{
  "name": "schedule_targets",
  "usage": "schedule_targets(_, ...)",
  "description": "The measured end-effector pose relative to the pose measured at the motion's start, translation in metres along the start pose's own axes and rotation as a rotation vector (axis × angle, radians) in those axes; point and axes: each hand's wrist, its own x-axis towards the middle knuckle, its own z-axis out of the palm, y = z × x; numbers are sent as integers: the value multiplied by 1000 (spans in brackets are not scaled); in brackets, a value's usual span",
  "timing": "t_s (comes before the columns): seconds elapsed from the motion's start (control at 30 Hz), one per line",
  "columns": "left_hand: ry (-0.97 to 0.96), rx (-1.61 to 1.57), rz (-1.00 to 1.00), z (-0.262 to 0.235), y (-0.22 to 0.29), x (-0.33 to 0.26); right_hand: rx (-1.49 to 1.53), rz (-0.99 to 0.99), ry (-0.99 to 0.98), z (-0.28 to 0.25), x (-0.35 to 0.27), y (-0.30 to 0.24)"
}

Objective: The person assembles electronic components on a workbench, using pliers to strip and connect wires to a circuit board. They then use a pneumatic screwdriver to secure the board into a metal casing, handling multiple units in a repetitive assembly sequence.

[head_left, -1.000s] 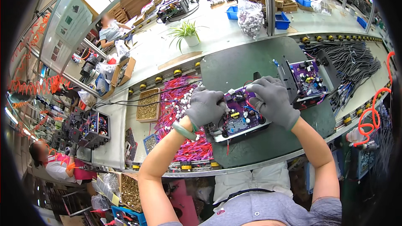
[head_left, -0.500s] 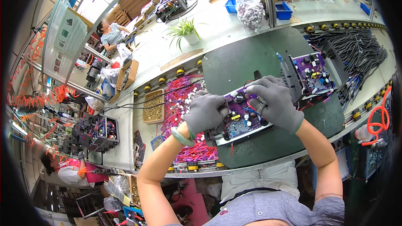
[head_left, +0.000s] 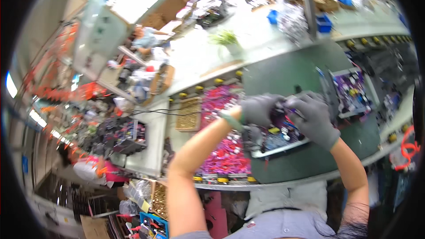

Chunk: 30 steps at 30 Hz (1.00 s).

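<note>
My gloved left hand [head_left: 260, 109] reaches over the far left part of a purple circuit board [head_left: 278, 140] that sits in a tray-like open housing with a pale near edge. Its fingers are curled in at the board's far edge. Close beside it, my gloved right hand [head_left: 313, 119] bends its fingers down over the board's far right part, thumb near the wires. Motion blur and the gloves hide what the fingertips hold. A second open unit [head_left: 352, 89] with a purple board stands to the right on the green mat [head_left: 283, 73].
Red and purple wire leads [head_left: 226, 155] lie left of the mat, beside a box of small brass-coloured parts [head_left: 188, 114]. Grey cables [head_left: 392, 68] lie at right. A potted plant [head_left: 228, 42] stands beyond. Two people [head_left: 148, 39] work at the left.
My view has turned, so the bench sits further right and is blurred. My left hand has moved to the board's far edge, nearer my right hand.
</note>
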Motion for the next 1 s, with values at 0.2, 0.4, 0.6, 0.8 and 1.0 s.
schedule_targets(0.2, 402, -117, 1, 13, 32, -21, 23, 2, 16, 0, 1, -4)
schedule_targets(0.4, 661, 154, 28, 22, 11, -44, -59, -10, -60, -7, 2, -12)
schedule_targets(0.6, 773, -168, -166, 42, -11, -66, -65, -29, -4, 11, 7, -43)
schedule_targets(0.8, 703, -533, -5, 42, 12, -78, 108, 113, -196, 66, 12, -51)
schedule_targets(1.0, 899, -6, 75, 46, 8, -89, 255, 114, -107, 69, 11, -56)
